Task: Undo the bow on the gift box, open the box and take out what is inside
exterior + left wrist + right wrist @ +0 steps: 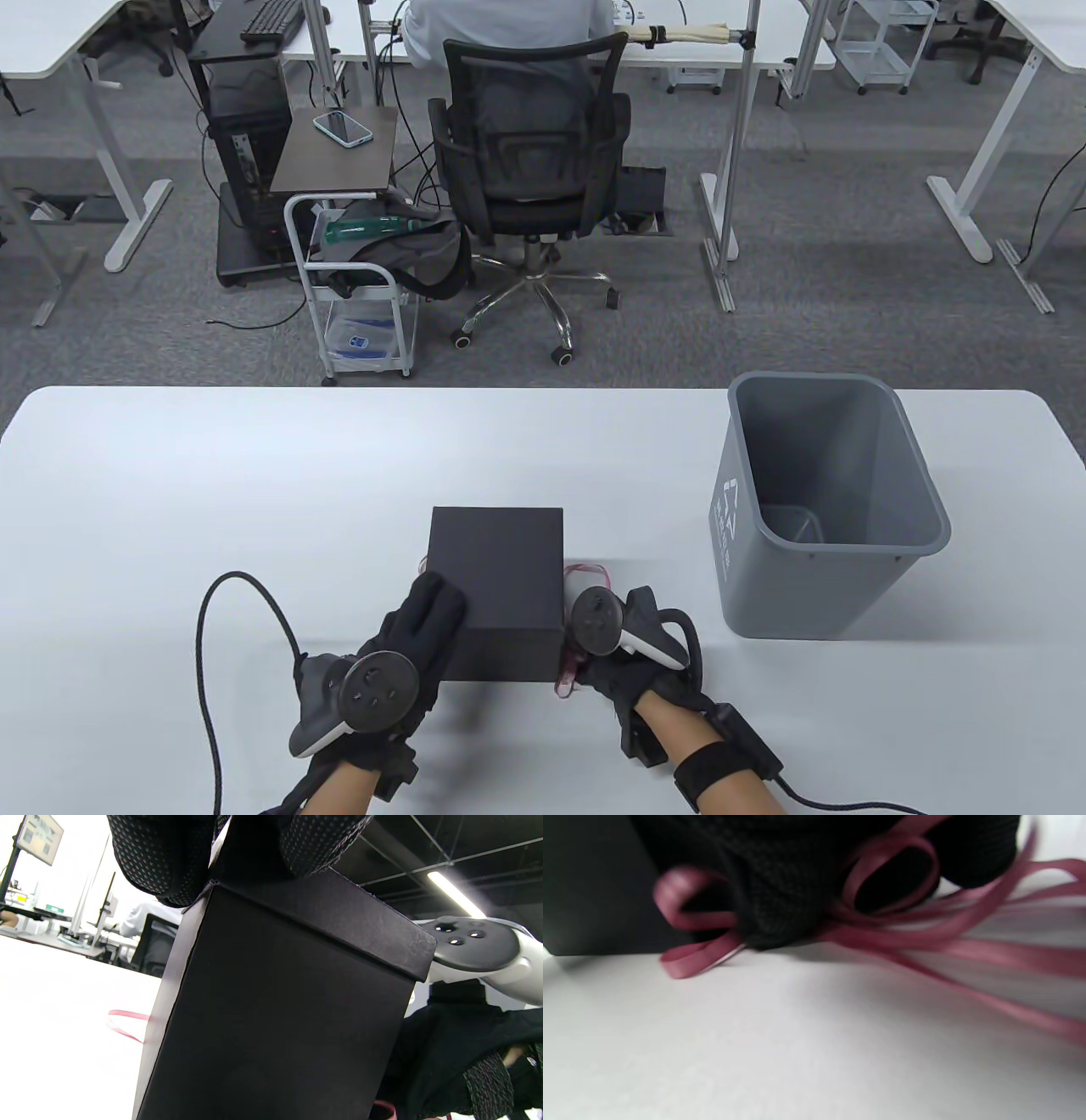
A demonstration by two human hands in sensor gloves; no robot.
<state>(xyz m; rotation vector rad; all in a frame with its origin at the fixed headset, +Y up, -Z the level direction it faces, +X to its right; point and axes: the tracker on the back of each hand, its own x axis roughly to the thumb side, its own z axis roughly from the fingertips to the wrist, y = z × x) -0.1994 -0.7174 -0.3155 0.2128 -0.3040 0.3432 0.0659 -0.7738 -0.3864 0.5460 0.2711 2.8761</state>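
Both of my hands are at the black gift box [496, 586], which stands on the white table [212, 509] near its front edge, lid on. My left hand [407, 632] rests on the box's near left top corner with fingers laid flat over the lid; in the left wrist view the fingertips [163, 861] press on the lid's edge without curling round it. My right hand [624, 662] sits just beside the box's right side, low on the table, and its fingers are bunched round the pink ribbon [925, 938], which I have hold of; loops and loose tails trail across the tabletop, blurred in the right wrist view. A bit of ribbon also shows at the box's left side [423, 562]. A grey bin [814, 509] stands on the table to the right, well apart from the box.
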